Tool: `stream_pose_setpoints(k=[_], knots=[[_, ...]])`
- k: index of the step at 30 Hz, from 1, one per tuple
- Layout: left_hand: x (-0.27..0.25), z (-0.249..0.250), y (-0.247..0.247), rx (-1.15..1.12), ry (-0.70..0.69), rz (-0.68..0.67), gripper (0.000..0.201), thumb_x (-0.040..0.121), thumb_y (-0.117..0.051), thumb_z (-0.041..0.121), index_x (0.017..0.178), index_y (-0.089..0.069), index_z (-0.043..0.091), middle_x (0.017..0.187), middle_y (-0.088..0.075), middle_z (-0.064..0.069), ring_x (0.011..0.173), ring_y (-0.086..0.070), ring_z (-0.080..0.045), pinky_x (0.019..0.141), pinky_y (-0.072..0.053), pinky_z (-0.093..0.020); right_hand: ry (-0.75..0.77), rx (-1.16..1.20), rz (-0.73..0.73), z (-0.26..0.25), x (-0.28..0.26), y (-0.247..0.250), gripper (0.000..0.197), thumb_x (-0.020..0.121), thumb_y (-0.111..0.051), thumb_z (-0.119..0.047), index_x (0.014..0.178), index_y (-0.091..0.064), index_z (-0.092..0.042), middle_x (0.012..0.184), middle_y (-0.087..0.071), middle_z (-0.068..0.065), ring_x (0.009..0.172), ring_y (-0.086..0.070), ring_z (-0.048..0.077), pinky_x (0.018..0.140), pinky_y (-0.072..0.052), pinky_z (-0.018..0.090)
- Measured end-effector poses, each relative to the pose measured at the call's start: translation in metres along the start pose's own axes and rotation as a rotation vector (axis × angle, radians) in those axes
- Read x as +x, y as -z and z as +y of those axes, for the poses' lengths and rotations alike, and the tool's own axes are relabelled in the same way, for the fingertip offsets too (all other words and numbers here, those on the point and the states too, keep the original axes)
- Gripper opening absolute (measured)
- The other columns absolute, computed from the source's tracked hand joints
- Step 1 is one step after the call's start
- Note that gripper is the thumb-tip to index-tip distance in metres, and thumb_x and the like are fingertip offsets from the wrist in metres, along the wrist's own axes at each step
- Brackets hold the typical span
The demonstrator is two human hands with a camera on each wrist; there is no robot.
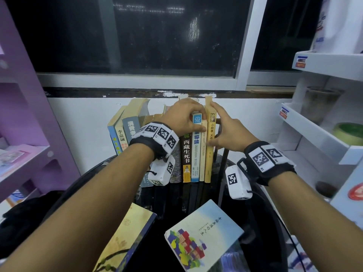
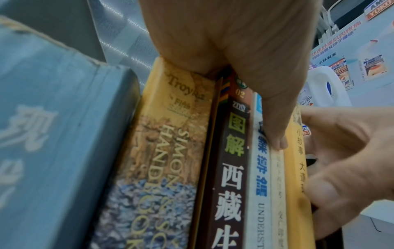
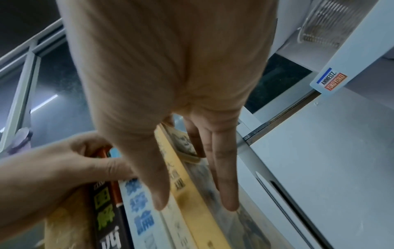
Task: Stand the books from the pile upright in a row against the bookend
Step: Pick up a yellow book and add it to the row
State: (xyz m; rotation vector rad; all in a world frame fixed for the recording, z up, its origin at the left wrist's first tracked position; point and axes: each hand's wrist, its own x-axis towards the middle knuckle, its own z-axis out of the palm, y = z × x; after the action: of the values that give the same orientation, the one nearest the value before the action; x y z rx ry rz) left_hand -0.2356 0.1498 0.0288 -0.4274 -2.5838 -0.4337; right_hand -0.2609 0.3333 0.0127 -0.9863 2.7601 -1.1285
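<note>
Several books stand upright in a row [image 1: 186,154] on a dark round table [image 1: 261,222]. My left hand [image 1: 184,116] grips the tops of the middle books, its thumb on the blue-and-white spine [image 2: 259,210]. The yellow book [image 1: 209,160] is last on the right; my right hand [image 1: 225,130] pinches it, thumb at the spine and fingers [image 3: 226,176] flat on its cover. A dark bookend [image 1: 225,160] shows just beyond it, mostly hidden. Two books lie flat near me: a light-blue one [image 1: 202,232] and a gold one [image 1: 125,238].
At the row's left end, a few books [image 1: 119,134] lean over. A purple shelf unit [image 1: 23,95] stands on the left. White shelves [image 1: 314,134] with a tape roll [image 1: 349,132] stand close on the right. Behind the row are a white wall and a dark window.
</note>
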Motion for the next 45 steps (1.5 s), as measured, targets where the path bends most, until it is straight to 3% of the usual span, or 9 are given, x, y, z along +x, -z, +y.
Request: stream_pose_setpoints(k=[3, 13, 18, 23, 28, 32, 36, 45], knots=[[0.000, 0.000, 0.001, -0.003, 0.004, 0.006, 0.030, 0.072, -0.078, 0.039, 0.098, -0.067, 0.027, 0.119, -0.058, 0.002, 0.111, -0.049, -0.013, 0.092, -0.041, -0.029, 0.005, -0.021, 0.033, 0.004, 0.000, -0.010, 0.117, 0.072, -0.081, -0.005, 0.149, -0.001, -0.042, 0.120, -0.063, 0.003, 0.077, -0.064, 0.003, 0.067, -0.056, 0.022], [0.000, -0.002, -0.001, -0.002, 0.009, 0.007, 0.029, 0.072, -0.077, 0.043, 0.096, -0.065, 0.031, 0.116, -0.059, 0.004, 0.109, -0.050, -0.012, 0.093, -0.045, -0.034, 0.056, -0.006, 0.096, 0.013, 0.006, -0.018, 0.112, 0.072, -0.082, -0.005, 0.148, -0.008, -0.041, 0.112, -0.065, -0.003, 0.079, -0.064, 0.002, 0.075, -0.058, 0.027], [0.001, -0.003, -0.001, -0.008, 0.018, 0.007, 0.028, 0.072, -0.077, 0.043, 0.094, -0.065, 0.031, 0.119, -0.059, 0.002, 0.111, -0.051, -0.014, 0.093, -0.044, -0.032, 0.064, 0.008, 0.097, 0.014, 0.007, -0.019, 0.111, 0.073, -0.081, -0.003, 0.148, -0.009, -0.041, 0.115, -0.065, -0.001, 0.085, -0.063, 0.003, 0.075, -0.057, 0.025], [0.001, -0.003, -0.001, 0.008, 0.019, 0.010, 0.029, 0.073, -0.076, 0.043, 0.096, -0.065, 0.029, 0.120, -0.059, 0.002, 0.112, -0.050, -0.014, 0.093, -0.041, -0.031, 0.035, 0.006, 0.057, 0.012, 0.008, -0.018, 0.111, 0.076, -0.077, -0.003, 0.148, -0.003, -0.044, 0.123, -0.062, 0.003, 0.084, -0.066, 0.007, 0.076, -0.060, 0.033], [0.000, -0.002, -0.002, -0.001, 0.027, 0.005, 0.028, 0.073, -0.076, 0.043, 0.095, -0.064, 0.030, 0.119, -0.059, 0.002, 0.112, -0.051, -0.015, 0.094, -0.044, -0.035, 0.008, 0.003, 0.021, 0.009, 0.007, -0.017, 0.112, 0.079, -0.075, -0.002, 0.149, 0.002, -0.045, 0.131, -0.058, 0.004, 0.081, -0.064, 0.005, 0.071, -0.059, 0.029], [-0.001, -0.001, -0.001, -0.005, 0.031, 0.016, 0.028, 0.073, -0.077, 0.042, 0.095, -0.064, 0.029, 0.118, -0.059, 0.002, 0.110, -0.052, -0.015, 0.094, -0.045, -0.037, -0.012, -0.012, 0.007, 0.008, 0.007, -0.017, 0.115, 0.081, -0.073, -0.004, 0.148, 0.010, -0.047, 0.130, -0.059, 0.005, 0.083, -0.064, 0.005, 0.076, -0.058, 0.032], [-0.001, -0.001, -0.001, 0.011, 0.033, 0.010, 0.029, 0.074, -0.076, 0.042, 0.097, -0.064, 0.028, 0.116, -0.058, 0.003, 0.110, -0.050, -0.014, 0.094, -0.045, -0.035, -0.027, -0.023, 0.001, 0.007, 0.008, -0.018, 0.119, 0.081, -0.073, -0.005, 0.145, 0.017, -0.050, 0.142, -0.049, 0.009, 0.091, -0.066, 0.009, 0.083, -0.058, 0.038], [-0.003, 0.003, 0.001, 0.023, 0.039, 0.008, 0.030, 0.075, -0.075, 0.041, 0.100, -0.065, 0.028, 0.123, -0.056, 0.002, 0.117, -0.047, -0.015, 0.098, -0.043, -0.036, -0.041, 0.045, 0.025, 0.003, 0.001, -0.021, 0.110, 0.084, -0.070, -0.005, 0.149, 0.010, -0.043, 0.120, -0.064, 0.001, 0.099, -0.069, 0.016, 0.077, -0.059, 0.036]])
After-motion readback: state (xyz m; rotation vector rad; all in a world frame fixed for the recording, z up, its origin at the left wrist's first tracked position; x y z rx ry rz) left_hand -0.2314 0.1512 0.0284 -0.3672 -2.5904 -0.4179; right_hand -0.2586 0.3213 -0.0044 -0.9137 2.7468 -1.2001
